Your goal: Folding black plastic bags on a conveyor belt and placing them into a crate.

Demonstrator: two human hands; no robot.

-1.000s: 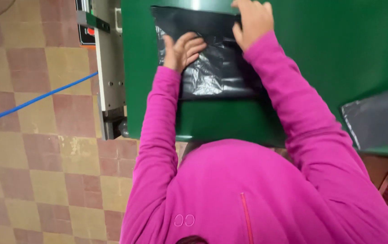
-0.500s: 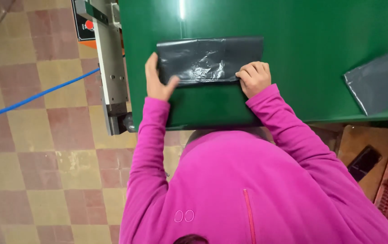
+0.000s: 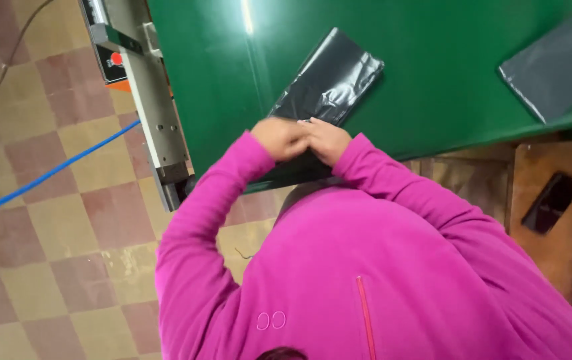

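Checkered tan and reddish floor tiles lie left of and below the hands, and a broad green tabletop [image 3: 433,73] spreads ahead of them. Along its left edge, left of the left hand [image 3: 278,137], runs a grey metal machine rail [image 3: 156,120] with a round red button on an orange and black panel. A blue cable crosses the floor further left. Lying ahead of both hands, a long crumpled black plastic bag [image 3: 329,83] slants away up and to the right, its near end under the fingers. Both hands press together at that end, fingers curled closed on the plastic; the right hand [image 3: 326,139] sits just beside the left, touching it. Well off to the right rests a flat grey plastic mailer bag [image 3: 556,67]. A small dark flat device lies on a brown board, right and nearer
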